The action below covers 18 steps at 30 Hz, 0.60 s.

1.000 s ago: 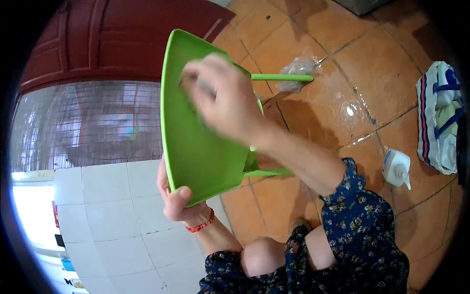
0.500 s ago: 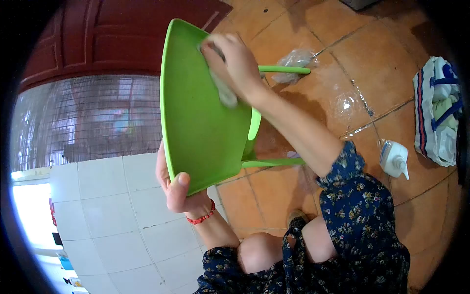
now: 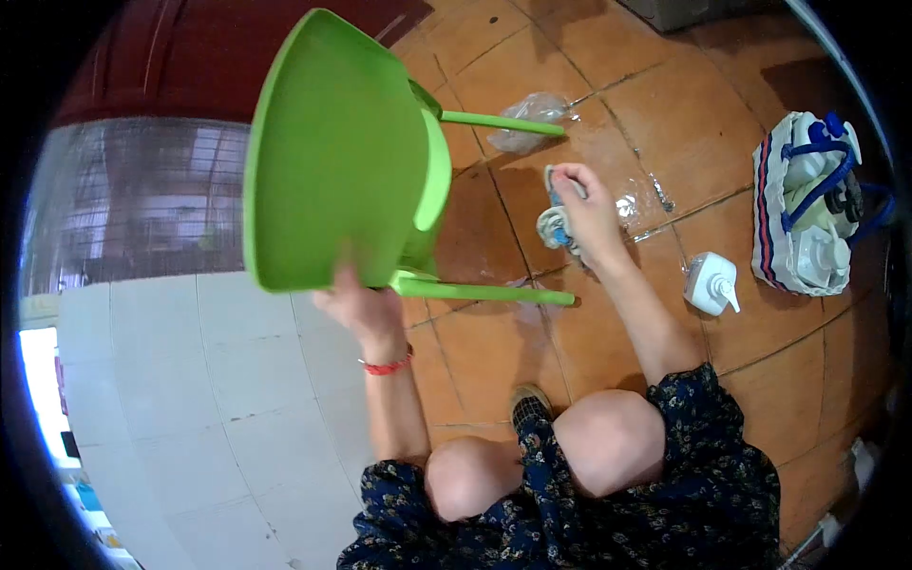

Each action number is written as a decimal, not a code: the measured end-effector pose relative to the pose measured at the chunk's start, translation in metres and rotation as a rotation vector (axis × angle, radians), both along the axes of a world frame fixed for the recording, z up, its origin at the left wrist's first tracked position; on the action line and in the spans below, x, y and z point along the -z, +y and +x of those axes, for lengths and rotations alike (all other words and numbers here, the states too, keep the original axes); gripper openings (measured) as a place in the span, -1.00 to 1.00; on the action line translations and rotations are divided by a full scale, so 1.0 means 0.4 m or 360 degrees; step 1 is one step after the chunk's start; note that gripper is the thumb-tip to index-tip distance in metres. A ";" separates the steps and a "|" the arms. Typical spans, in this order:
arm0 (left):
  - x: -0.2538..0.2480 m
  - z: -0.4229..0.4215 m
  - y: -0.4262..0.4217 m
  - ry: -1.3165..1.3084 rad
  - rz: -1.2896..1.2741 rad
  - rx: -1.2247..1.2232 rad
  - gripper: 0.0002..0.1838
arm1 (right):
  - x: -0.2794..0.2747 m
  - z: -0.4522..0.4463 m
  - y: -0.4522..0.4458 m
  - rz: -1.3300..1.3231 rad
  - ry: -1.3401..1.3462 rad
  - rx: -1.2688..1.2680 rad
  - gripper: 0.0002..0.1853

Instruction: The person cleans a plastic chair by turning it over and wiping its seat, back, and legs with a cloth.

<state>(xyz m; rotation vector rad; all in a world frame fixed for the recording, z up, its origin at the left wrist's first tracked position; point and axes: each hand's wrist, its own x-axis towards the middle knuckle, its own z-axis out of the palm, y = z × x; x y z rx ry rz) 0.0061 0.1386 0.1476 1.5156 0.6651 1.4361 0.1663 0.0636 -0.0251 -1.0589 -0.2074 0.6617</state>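
Note:
A green plastic chair (image 3: 332,161) is tilted up at the left, its broad smooth panel toward me and its legs pointing right. My left hand (image 3: 365,309), with a red beaded bracelet at the wrist, grips the chair's lower edge; motion smears its fingers slightly. To the right of the chair, apart from it, my right hand (image 3: 593,220) is closed on a crumpled pale cloth (image 3: 551,228) with blue patches. Part of that cloth is hidden behind the fingers.
Wet orange floor tiles (image 3: 484,366) lie below. A clear plastic bag (image 3: 525,138) is near a chair leg. At the right stand a white pump bottle (image 3: 711,285) and a striped bag (image 3: 768,214) of bottles. White wall tiles (image 3: 247,380) are at the left.
My right hand has come off the chair's panel with the cloth and moved right. The chair has shifted left and turned, and my left hand has moved along its lower edge.

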 end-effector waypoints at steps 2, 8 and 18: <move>-0.083 -0.013 0.041 -0.0151 -0.0046 -0.0111 -0.79 | 0.003 0.010 -0.030 0.0001 0.0153 0.0014 -0.85; -0.224 -0.126 0.152 -0.0501 -0.0366 -0.0172 -0.59 | -0.028 0.024 -0.087 0.0152 0.0260 -0.0071 -0.83; 0.068 -0.281 0.190 -0.1047 -0.1063 -0.0265 -0.42 | -0.092 0.079 -0.166 0.0101 0.0381 -0.0352 -0.80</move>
